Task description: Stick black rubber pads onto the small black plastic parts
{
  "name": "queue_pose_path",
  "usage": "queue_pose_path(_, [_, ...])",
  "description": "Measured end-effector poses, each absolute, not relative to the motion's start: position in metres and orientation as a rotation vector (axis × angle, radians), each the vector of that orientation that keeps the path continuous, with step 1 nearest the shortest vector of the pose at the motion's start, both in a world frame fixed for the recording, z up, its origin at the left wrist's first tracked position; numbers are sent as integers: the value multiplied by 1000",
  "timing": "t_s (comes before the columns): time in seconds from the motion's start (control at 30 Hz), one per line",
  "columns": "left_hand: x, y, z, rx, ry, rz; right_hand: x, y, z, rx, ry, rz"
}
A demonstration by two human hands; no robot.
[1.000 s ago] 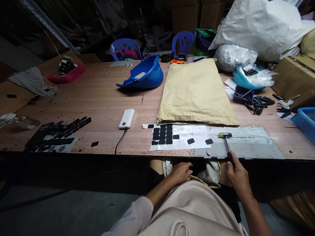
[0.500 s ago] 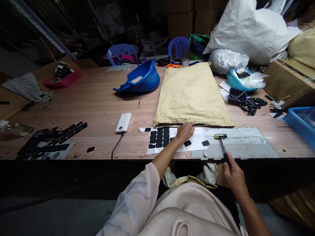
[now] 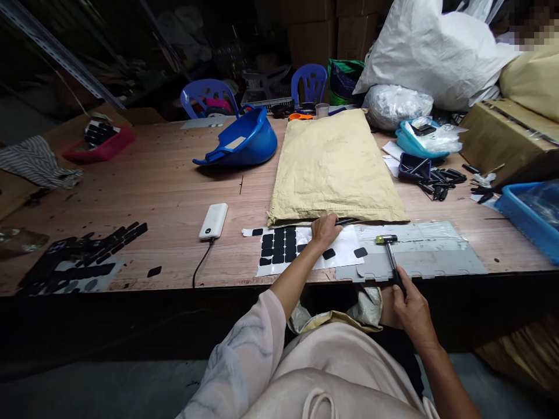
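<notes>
My right hand (image 3: 413, 308) is closed round the dark grip of a small hammer (image 3: 392, 259). The hammer's yellow-green and black head lies over the grey sheet (image 3: 419, 265) at the table's front edge. A slim black piece (image 3: 346, 221) sticks out to the right from my left hand (image 3: 325, 231), whose fingers are closed on it at the near edge of a tan sack (image 3: 336, 169). Beneath that hand is a white backing sheet (image 3: 348, 235) with rows of black rounded stickers (image 3: 278, 247). Its lower right part carries two separate black stickers.
Left of the sack are a blue basin (image 3: 251, 139) and a white power bank (image 3: 213, 221) with a cable. Several black pieces (image 3: 441, 180) lie by a small dark blue tray (image 3: 414, 167) on the right. A blue bin (image 3: 526, 212) stands at the right edge.
The black piece at my left hand now shows clearly beyond the fingers. My right hand still grips the hammer. The whole view has shifted slightly.
</notes>
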State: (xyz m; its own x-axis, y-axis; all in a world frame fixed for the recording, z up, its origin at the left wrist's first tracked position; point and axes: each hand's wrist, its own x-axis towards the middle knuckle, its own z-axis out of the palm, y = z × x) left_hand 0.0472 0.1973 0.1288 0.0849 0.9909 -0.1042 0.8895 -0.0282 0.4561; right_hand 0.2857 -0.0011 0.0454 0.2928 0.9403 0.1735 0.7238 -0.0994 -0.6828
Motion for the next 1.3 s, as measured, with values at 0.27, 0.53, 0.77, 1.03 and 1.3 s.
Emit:
queue_pose_path(0.27, [27, 127, 100, 2038, 1535, 596, 284, -1, 50, -1936, -1448, 475])
queue_pose_path(0.53, [29, 115, 79, 2061, 1475, 664, 288, 3, 54, -1876, -1457, 434])
queue_pose_path(0.77, [28, 117, 77, 2052, 1466, 677, 276, -20, 71, -1708, -1460, 561])
queue_pose_path(1.03, [32, 117, 82, 1973, 1526, 648, 239, -31, 83, -1567, -1693, 725])
queue_pose_path(1.3, [31, 117, 79, 1957, 1521, 665, 234, -33, 89, -1507, -1768, 660])
